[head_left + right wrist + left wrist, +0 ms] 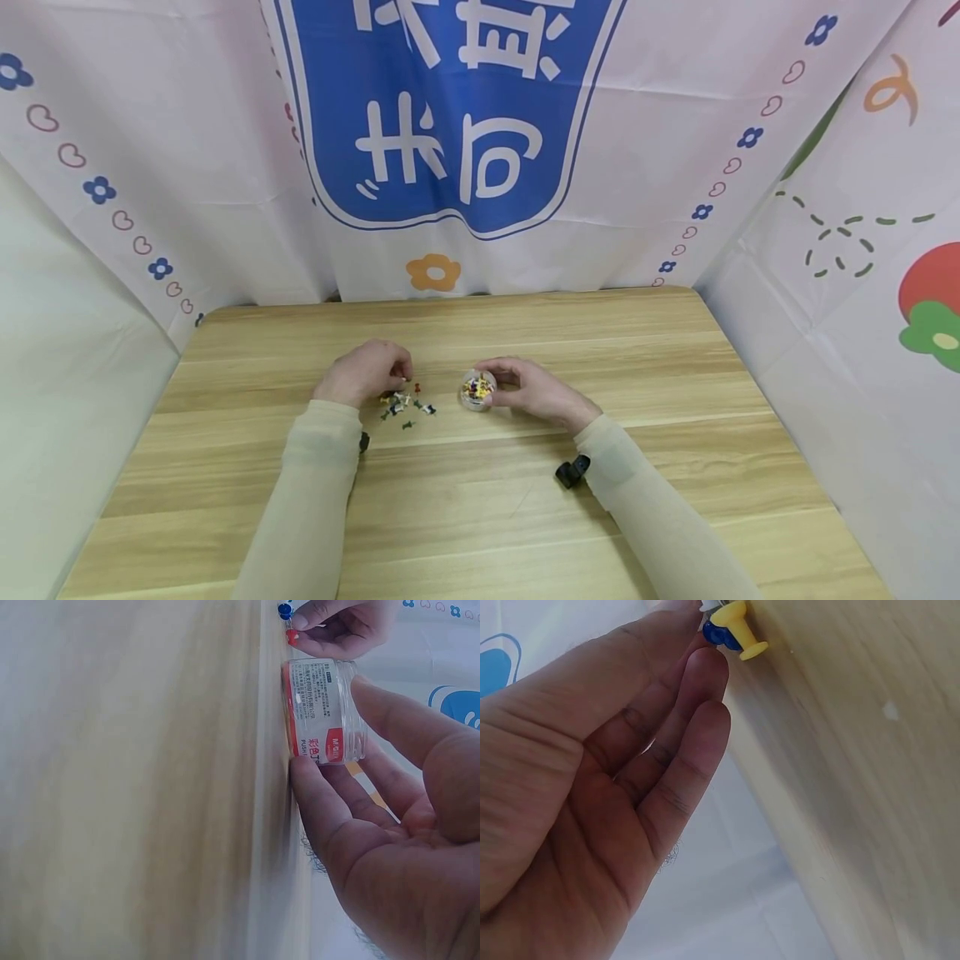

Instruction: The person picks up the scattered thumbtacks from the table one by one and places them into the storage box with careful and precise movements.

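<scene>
My left hand has thumb and forefinger together over a small pile of push pins on the table. Something white, apparently a push pin, shows at those fingertips. A yellow push pin and a blue push pin appear beside them in the left wrist view. Around a clear round jar with a printed label curl the thumb and fingers of my right hand. The jar stands upright on the table, and colourful push pins lie inside it.
The wooden table reaches back to a white printed curtain. A red push pin and a green push pin lie at the pile's edges, between the hands. A black wrist camera sits by the right forearm.
</scene>
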Demonstrator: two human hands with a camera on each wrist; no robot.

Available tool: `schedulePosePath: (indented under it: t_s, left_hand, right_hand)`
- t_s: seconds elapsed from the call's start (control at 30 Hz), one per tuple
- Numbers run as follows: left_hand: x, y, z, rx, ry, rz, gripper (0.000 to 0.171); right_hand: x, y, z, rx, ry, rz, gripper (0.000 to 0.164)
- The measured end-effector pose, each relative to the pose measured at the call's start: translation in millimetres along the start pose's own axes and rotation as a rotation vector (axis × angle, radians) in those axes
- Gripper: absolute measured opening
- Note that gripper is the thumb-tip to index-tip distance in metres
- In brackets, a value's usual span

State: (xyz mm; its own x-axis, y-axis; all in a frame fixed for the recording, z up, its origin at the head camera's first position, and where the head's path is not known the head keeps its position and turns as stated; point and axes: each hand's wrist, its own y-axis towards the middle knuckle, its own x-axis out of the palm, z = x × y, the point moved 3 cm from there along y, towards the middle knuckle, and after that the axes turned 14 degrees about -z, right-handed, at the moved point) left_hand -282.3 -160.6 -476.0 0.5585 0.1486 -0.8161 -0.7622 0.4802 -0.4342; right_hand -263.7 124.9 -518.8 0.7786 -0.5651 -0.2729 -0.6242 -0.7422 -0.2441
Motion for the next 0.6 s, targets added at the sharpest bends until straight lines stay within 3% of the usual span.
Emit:
schedulePosePath:
  t_s: [0.23,0.6]
  left_hand:
    - [-0.9,0.8,5.2,0.036,0.016,0.02,0.004]
    - [-5.5,3.1,27.8,0.105,0.065,0.07,0.005]
  right_hand:
    - [0,0,0,0.009,0.003,-0.001,0.058]
    - [-1,-1,-2,-0.004,0.006,-0.001,0.059]
